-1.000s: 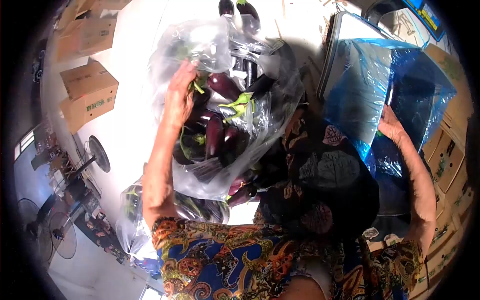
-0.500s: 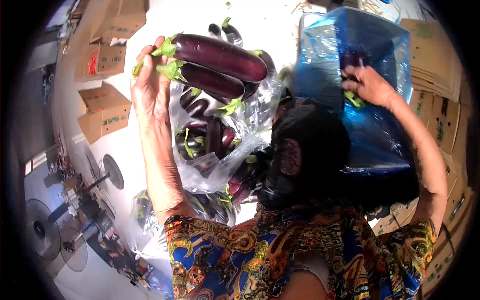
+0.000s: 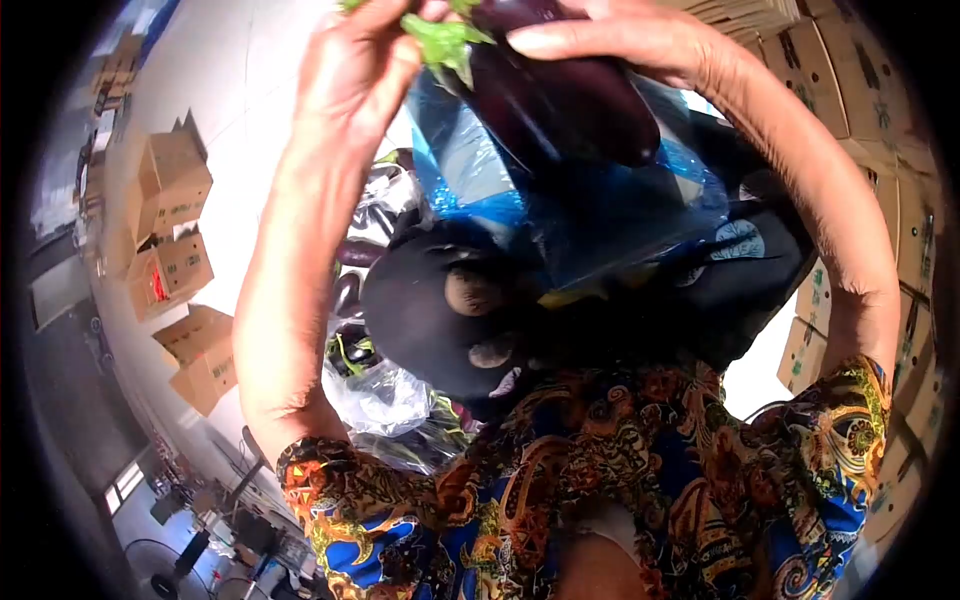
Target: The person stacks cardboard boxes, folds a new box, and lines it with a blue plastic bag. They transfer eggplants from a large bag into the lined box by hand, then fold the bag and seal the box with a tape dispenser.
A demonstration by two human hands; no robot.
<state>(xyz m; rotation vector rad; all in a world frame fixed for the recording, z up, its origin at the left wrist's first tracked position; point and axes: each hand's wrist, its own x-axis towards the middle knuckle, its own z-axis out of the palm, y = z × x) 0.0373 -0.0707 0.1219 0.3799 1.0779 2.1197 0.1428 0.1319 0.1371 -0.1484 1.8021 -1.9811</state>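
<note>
My left hand (image 3: 350,75) grips two or more dark purple eggplants (image 3: 575,105) at their green stem ends, near the top edge of the view. My right hand (image 3: 640,40) is closed over the same eggplants from the right, its thumb pressed along one of them. The eggplants are held above a blue plastic bag liner (image 3: 625,220), which lies spread below them. Part of both hands' fingers is cut off by the frame's top edge.
More eggplants (image 3: 355,252) lie with clear plastic bags (image 3: 385,400) by my left forearm. Open cardboard boxes (image 3: 200,350) stand on the floor at left. Stacked cartons (image 3: 815,75) line the right side. A fan (image 3: 165,575) stands at lower left.
My left hand has carried the eggplants rightward, over the blue liner. My right hand has come out of the liner and taken hold of them too. The view has shifted right.
</note>
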